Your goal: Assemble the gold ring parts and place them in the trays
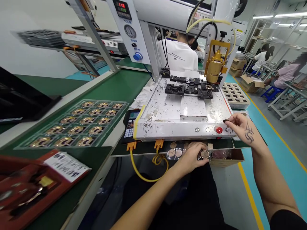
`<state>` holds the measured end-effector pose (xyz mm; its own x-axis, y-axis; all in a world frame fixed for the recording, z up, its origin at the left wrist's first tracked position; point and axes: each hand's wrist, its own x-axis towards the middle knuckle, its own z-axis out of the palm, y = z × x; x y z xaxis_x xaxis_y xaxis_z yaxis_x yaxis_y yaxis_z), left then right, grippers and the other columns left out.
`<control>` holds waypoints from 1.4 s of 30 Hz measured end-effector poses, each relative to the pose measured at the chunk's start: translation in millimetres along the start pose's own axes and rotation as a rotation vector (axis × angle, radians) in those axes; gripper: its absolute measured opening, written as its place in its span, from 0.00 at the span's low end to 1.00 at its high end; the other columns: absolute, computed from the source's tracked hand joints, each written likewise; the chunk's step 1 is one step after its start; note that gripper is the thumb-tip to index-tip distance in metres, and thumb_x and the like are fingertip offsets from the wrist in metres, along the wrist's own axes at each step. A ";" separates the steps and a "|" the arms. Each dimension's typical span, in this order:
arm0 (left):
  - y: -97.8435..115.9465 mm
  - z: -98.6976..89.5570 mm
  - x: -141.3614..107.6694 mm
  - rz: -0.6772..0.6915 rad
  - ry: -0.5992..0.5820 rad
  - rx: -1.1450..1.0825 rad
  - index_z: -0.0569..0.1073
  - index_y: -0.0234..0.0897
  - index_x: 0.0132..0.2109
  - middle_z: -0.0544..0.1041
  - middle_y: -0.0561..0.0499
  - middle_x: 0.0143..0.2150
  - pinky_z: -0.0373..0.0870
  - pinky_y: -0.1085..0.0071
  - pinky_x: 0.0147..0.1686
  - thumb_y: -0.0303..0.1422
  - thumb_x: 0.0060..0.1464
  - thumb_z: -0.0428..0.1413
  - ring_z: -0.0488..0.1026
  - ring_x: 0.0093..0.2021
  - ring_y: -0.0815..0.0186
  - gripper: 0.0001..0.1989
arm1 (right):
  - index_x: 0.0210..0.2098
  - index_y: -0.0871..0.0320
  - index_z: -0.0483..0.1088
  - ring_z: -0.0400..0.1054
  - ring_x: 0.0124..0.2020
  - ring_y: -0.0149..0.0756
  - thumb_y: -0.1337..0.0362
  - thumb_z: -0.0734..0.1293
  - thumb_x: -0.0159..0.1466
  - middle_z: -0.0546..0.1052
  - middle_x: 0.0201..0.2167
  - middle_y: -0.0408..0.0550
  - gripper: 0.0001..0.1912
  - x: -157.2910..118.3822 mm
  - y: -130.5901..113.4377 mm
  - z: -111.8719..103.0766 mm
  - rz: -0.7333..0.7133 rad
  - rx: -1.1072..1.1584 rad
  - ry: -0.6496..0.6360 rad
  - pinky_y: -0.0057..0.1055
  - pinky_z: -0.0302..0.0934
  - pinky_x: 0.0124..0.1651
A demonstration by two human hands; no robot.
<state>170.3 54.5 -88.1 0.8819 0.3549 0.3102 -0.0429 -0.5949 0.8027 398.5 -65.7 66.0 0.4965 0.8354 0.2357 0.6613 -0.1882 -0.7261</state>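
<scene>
My left hand (193,156) is closed on a small round metal part (204,154), below the front edge of the white machine (168,129). Beside that hand, round copper-coloured discs (178,153) lie in clear plastic. My right hand (240,127) is at the machine's front right corner, with thumb and forefinger pinched together at a knob (227,129) they largely cover. Just left of them is a red button (219,130). Black fixtures (189,88) sit on the machine bed, and a gold cylindrical head (214,68) hangs over their right end.
A clear tray (74,126) of ring-shaped gold parts lies on the green bench at left, behind a red fixture (21,191). A yellow cable (136,172) loops below the machine. Beige trays (236,95) stand at right. A person in white (177,56) sits beyond the machine.
</scene>
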 end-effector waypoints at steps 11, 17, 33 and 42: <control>-32.4 -30.5 -32.2 -0.046 -0.074 0.029 0.74 0.41 0.50 0.80 0.42 0.64 0.55 0.42 0.76 0.33 0.56 0.69 0.72 0.70 0.48 0.17 | 0.50 0.55 0.80 0.71 0.29 0.35 0.48 0.74 0.70 0.80 0.31 0.47 0.18 -122.4 47.3 62.8 0.256 0.412 0.144 0.33 0.69 0.32; -21.3 -6.9 -23.6 -0.040 0.044 0.154 0.74 0.39 0.48 0.79 0.39 0.61 0.64 0.44 0.70 0.31 0.56 0.70 0.75 0.65 0.48 0.17 | 0.47 0.55 0.81 0.72 0.28 0.34 0.49 0.78 0.64 0.83 0.34 0.49 0.19 -112.1 44.4 79.4 0.296 0.556 0.207 0.33 0.72 0.30; 54.7 -12.0 -44.3 -0.562 0.133 -1.086 0.72 0.37 0.53 0.86 0.45 0.49 0.78 0.56 0.61 0.30 0.50 0.76 0.86 0.53 0.54 0.28 | 0.37 0.55 0.73 0.69 0.21 0.31 0.49 0.79 0.65 0.76 0.23 0.39 0.18 -121.9 22.0 104.3 0.454 0.918 -0.101 0.29 0.67 0.27; 68.0 -30.6 -68.2 -0.674 0.214 -1.243 0.79 0.34 0.61 0.86 0.39 0.55 0.78 0.50 0.64 0.44 0.59 0.72 0.84 0.57 0.50 0.28 | 0.33 0.55 0.70 0.59 0.19 0.28 0.47 0.76 0.67 0.71 0.19 0.38 0.20 -119.0 4.9 111.7 0.499 0.992 -0.342 0.26 0.53 0.22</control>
<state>92.8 11.9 -39.0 0.8174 0.4770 -0.3231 -0.1265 0.6956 0.7072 279.8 -108.4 -37.8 0.2998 0.9068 -0.2963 -0.3708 -0.1754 -0.9120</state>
